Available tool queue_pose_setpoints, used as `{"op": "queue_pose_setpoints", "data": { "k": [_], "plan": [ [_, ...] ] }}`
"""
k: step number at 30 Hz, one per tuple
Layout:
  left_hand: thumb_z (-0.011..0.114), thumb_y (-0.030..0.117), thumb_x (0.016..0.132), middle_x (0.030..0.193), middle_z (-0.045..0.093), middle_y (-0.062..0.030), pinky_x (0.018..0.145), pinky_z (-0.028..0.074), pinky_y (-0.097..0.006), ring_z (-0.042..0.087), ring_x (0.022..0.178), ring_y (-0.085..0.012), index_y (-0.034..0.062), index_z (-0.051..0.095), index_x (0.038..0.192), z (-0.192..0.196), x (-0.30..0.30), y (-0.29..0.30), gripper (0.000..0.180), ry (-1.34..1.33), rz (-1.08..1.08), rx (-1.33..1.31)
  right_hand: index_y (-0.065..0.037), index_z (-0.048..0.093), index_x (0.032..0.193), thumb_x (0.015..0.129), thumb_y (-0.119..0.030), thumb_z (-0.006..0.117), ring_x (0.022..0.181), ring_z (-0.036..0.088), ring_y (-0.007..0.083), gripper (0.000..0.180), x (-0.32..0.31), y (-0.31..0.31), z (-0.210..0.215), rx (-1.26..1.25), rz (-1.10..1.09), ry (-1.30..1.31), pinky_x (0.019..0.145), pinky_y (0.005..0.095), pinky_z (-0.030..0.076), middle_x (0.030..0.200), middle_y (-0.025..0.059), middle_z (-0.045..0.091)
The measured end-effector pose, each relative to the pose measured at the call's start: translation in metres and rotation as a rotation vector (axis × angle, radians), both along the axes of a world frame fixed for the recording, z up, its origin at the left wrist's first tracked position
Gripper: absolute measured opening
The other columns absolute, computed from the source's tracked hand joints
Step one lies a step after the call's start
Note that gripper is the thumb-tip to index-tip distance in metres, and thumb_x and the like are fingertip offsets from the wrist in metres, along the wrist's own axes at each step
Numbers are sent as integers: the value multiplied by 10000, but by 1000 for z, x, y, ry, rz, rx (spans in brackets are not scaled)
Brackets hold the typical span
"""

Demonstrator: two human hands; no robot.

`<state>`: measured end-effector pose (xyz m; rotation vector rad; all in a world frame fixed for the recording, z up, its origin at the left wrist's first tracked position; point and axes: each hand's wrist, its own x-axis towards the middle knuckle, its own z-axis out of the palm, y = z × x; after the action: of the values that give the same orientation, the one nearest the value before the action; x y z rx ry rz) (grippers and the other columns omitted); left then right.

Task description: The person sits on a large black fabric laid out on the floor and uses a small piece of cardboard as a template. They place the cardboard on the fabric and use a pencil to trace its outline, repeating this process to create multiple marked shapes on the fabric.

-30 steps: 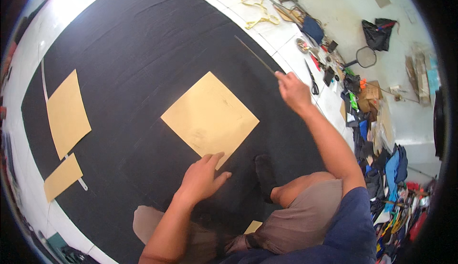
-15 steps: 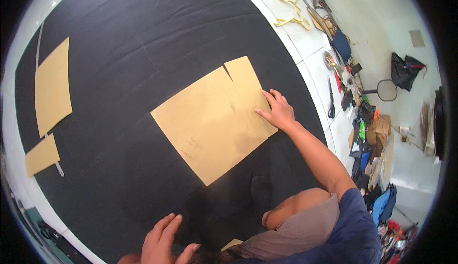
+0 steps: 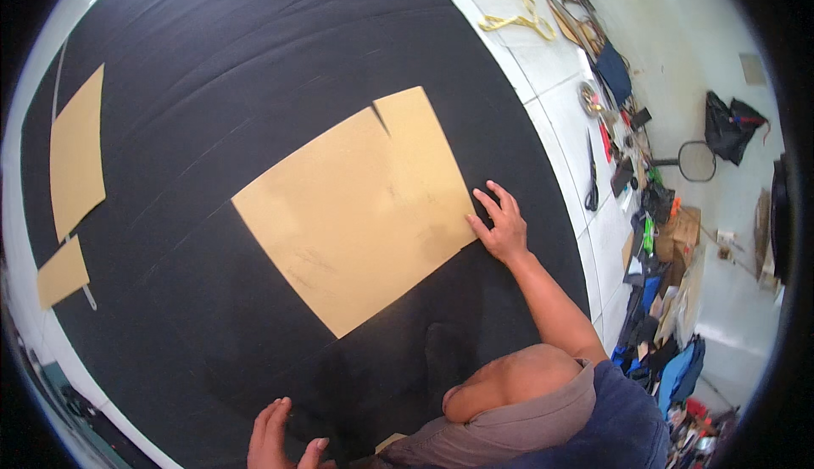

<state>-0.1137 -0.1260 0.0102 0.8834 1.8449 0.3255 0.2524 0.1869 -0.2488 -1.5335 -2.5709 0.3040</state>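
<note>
Big tan cardboard pattern pc [image 3: 356, 214] lies flat mid-way on the black cloth [image 3: 212, 87] spread over the floor; looks placed, w/ no chalk line or cut visible round it yet. Right hand [image 3: 502, 225] holds nothing, grip spread wide, fingers flat at the pc's rt edge. Left hand [image 3: 275, 437] rests open on cloth near the knee, empty.
</note>
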Motion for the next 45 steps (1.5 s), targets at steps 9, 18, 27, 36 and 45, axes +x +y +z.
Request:
{"op": "queue_pose_setpoints", "data": {
  "k": [9, 18, 27, 36, 45],
  "plan": [
    [745, 187, 927, 1440, 530, -230, 1092, 446, -426, 542, 1306, -392, 34, 500, 1460, -8, 36, 3, 607, 30, -58, 26, -143, 590, 1407, 786, -641, 777, 1090, 581, 298, 818, -26, -12, 2, -107, -139, 4, 884, 458, 551, 1151, 92, 551],
    [745, 195, 920, 1444, 529, -225, 1094, 446, -424, 537, 1315, -394, 27, 494, 1462, 10, 52, -2, 621, 59, -58, 67, -172, 605, 1430, 810, -602, 778, 1092, 577, 285, 774, -14, 16, 1, -148, -138, 27, 909, 437, 530, 1142, 89, 541],
    [749, 201, 916, 1448, 526, -236, 1100, 438, -430, 530, 1322, -401, 27, 498, 1463, 9, 55, -1, 626, 54, -77, 46, -153, 629, 1405, 802, -598, 792, 1084, 577, 275, 767, -7, 4, -2, -86, -118, 57, 901, 421, 529, 1147, 83, 535],
    [755, 192, 914, 1433, 535, -236, 1092, 444, -433, 535, 1309, -404, 40, 494, 1469, 8, 58, 1, 632, 57, -77, 53, -155, 635, 1400, 809, -606, 777, 1127, 570, 292, 756, -7, 5, -1, -103, -124, 67, 906, 446, 540, 1181, 92, 552],
    [764, 182, 909, 1427, 539, -233, 1072, 465, -425, 559, 1289, -391, 42, 494, 1470, 1, 57, -5, 638, 46, -61, 72, -165, 637, 1393, 801, -610, 782, 1123, 573, 296, 756, -8, 7, -2, -108, -137, 42, 913, 446, 539, 1190, 94, 551]
  ]
}}
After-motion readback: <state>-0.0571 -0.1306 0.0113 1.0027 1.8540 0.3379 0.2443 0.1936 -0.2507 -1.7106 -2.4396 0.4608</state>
